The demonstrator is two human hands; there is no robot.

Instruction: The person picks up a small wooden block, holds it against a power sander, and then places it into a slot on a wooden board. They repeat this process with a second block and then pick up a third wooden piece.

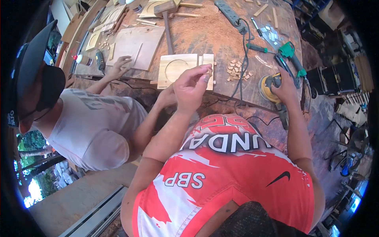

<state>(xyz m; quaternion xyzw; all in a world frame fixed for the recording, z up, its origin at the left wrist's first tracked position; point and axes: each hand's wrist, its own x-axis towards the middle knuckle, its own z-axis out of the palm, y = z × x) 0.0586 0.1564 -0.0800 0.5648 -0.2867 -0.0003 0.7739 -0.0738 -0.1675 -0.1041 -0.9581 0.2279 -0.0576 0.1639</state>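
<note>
My left hand (190,89) is raised over a pale wooden panel (167,67) with a round groove. Its thumb and fingertips are pinched together; whatever they hold is too small to name. Beside that panel, partly behind my fingers, lies a narrower wooden piece (208,60). My right hand (287,90) is wrapped around a yellow and black sander (265,91) at the bench's right front edge. Small wood chips (238,70) lie in a group between my two hands. A green power tool (290,51) lies just beyond the sander.
At left, a co-worker's hand (119,68) rests by a flat board (138,39); their other arm reaches beside my left forearm. A wooden mallet (167,23), a power strip (231,16) and dark cords (244,55) lie on the sawdust-covered bench (197,31).
</note>
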